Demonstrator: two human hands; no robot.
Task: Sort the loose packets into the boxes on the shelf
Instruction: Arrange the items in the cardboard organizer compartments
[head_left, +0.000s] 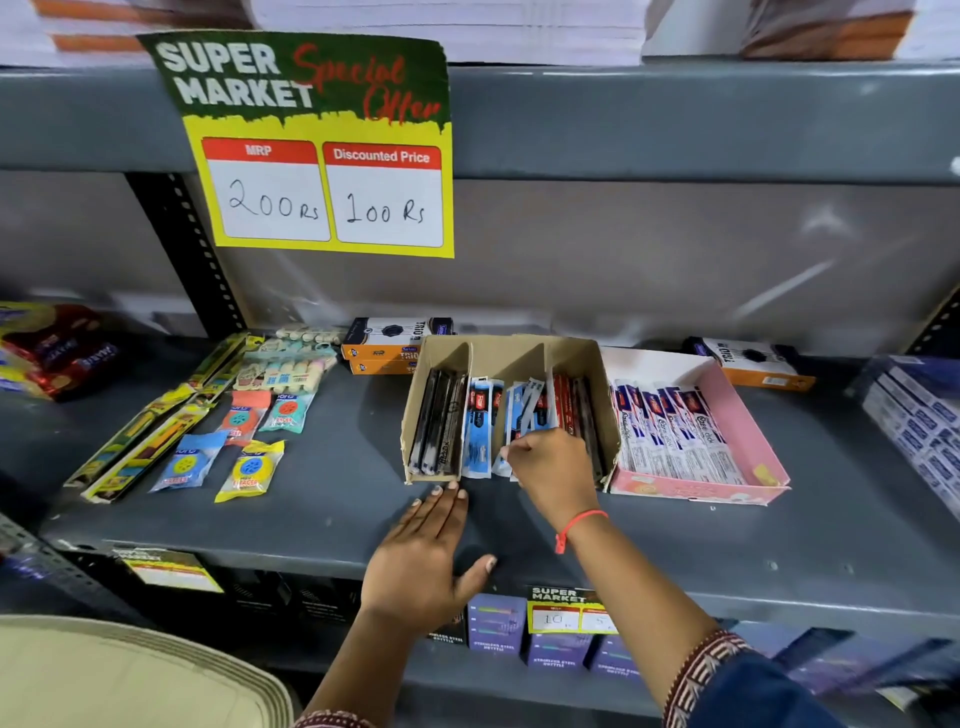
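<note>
A brown cardboard box (511, 353) with dividers stands on the grey shelf (332, 467), holding black, blue and red pen packets. My right hand (550, 467) is inside its front, fingers closed on blue-and-white packets (524, 410) in the middle section. My left hand (426, 556) lies flat and open on the shelf, fingertips touching the box's front left corner. A pink box (748, 431) to the right holds a row of white-and-blue packets. Loose eraser packets (249, 470) and long yellow packets (140, 452) lie to the left.
Orange-and-black boxes (387, 345) sit behind the cardboard box, another (753, 361) behind the pink one. A price sign (322, 150) hangs from the shelf above. Snack packs (47, 353) lie far left, blue-white cartons (919, 415) far right. Purple boxes (519, 629) stand below.
</note>
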